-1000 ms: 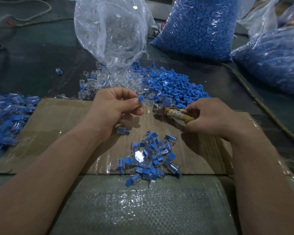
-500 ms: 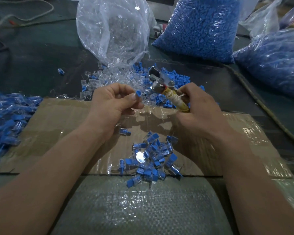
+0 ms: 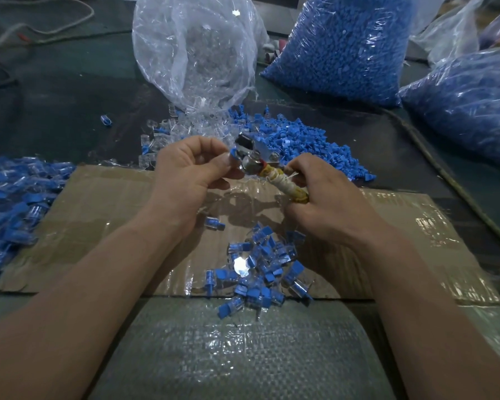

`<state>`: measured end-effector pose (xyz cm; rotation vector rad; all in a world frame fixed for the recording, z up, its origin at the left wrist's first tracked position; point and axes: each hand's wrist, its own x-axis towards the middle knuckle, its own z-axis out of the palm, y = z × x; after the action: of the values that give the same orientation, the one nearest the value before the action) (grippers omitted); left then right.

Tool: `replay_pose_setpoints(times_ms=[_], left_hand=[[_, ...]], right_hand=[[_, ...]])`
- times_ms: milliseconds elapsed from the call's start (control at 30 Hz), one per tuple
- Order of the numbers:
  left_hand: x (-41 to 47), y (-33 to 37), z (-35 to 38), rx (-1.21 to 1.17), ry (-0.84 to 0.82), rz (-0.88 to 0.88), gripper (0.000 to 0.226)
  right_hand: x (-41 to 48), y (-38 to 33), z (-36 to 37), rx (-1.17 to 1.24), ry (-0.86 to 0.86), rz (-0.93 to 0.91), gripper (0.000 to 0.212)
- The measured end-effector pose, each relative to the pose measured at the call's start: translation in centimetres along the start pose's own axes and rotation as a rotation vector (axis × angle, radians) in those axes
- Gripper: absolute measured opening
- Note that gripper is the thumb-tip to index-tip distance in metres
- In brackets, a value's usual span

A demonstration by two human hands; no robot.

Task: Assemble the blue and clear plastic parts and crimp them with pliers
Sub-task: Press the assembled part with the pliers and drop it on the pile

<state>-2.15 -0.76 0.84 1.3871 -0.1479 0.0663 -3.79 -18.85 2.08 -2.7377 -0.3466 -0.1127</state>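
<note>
My left hand [image 3: 189, 168] pinches a small blue and clear part [image 3: 233, 153] between thumb and fingers, held above the cardboard. My right hand [image 3: 324, 197] grips the yellow-wrapped handles of metal pliers [image 3: 254, 157], whose jaws sit right at the pinched part. A loose pile of blue parts [image 3: 298, 140] and a heap of clear parts [image 3: 185, 128] lie just behind my hands. A cluster of joined blue and clear pieces [image 3: 260, 269] rests on the cardboard mat [image 3: 98, 212] below my hands.
A clear bag of clear parts [image 3: 194, 50] stands behind, with two large bags of blue parts [image 3: 344, 44] [image 3: 468, 102] to the right. More joined pieces are heaped at the left [image 3: 15, 203]. A cord [image 3: 445, 174] runs along the right.
My right hand lifted the pliers off the mat and swung their jaws left to the part in my left hand. My left hand rose slightly with the part.
</note>
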Motion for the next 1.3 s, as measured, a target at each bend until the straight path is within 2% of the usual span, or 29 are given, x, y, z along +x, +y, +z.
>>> replay_pose_setpoints(times_ms=[367,567,767,900,1000,1133,1233,1300], left_hand=[[-0.1,0.0,-0.1,0.096,0.011,0.058,0.015],[-0.2,-0.2,-0.3,0.136,0.03,0.087,0.014],[0.2,-0.5,-0.6,0.153,0.063,0.07,0.014],[0.4,-0.1,-1.0,0.083,0.102,-0.007,0.014],[0.2,0.5,-1.3,0.124,-0.084,-0.088,0.006],[-0.5,0.5,-1.2,0.262,-0.403,-0.158,0.011],[-0.6,0.4,-1.2,0.334,-0.498,-0.128,0.016],[-0.6,0.5,-1.3,0.339,-0.526,-0.121,0.019]], right_hand=[[0.1,-0.6,-0.4,0.082,0.037,0.0,0.019],[0.2,-0.7,-0.1,0.014,0.073,-0.016,0.017],[0.3,-0.6,0.2,-0.015,0.108,-0.028,0.021],[0.2,0.8,-0.2,-0.004,0.192,0.072,0.023],[0.3,2.0,-0.7,-0.064,0.169,0.138,0.037],[0.6,2.6,-0.9,-0.077,0.053,0.182,0.055],[0.6,2.7,-0.7,-0.081,0.004,0.188,0.06],[0.7,2.6,-0.8,-0.062,-0.033,0.192,0.073]])
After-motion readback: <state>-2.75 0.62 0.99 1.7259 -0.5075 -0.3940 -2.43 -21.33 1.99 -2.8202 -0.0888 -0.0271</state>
